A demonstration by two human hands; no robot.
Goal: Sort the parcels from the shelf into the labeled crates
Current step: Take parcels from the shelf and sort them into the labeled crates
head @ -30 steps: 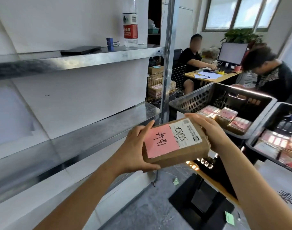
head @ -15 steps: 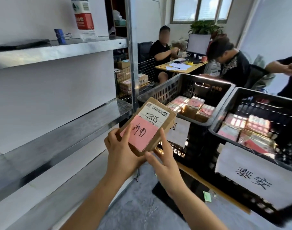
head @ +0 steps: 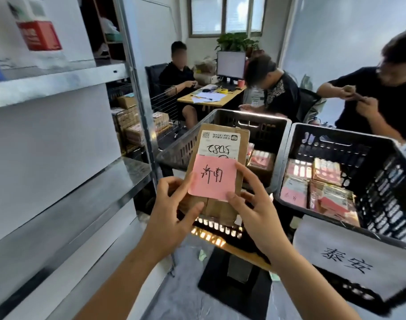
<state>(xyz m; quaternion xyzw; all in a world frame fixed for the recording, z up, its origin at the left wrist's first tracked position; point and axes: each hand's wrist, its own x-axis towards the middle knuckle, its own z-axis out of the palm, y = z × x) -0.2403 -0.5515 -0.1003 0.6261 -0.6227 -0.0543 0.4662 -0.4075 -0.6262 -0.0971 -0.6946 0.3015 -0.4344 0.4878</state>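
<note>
Leftward, the metal shelf (head: 58, 204) stands beside two black crates. The right crate (head: 382, 181) bears a paper label (head: 347, 259). In front of the left crate (head: 250, 116), a brown parcel (head: 218, 211) is held upright. The left hand (head: 172, 218) grips its lower left edge and the right hand (head: 257, 209) its right, fingers touching the pink note (head: 212, 179).

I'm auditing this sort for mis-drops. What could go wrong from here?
1. The pink note on the parcel reads 济南, but the label on the right crate reads 泰安; dropping it there would mis-sort it.
2. No label shows on the left crate, so a match cannot be confirmed.
3. The left hand and right hand pinch only the parcel's lower end with their fingers; it might slip.
</note>
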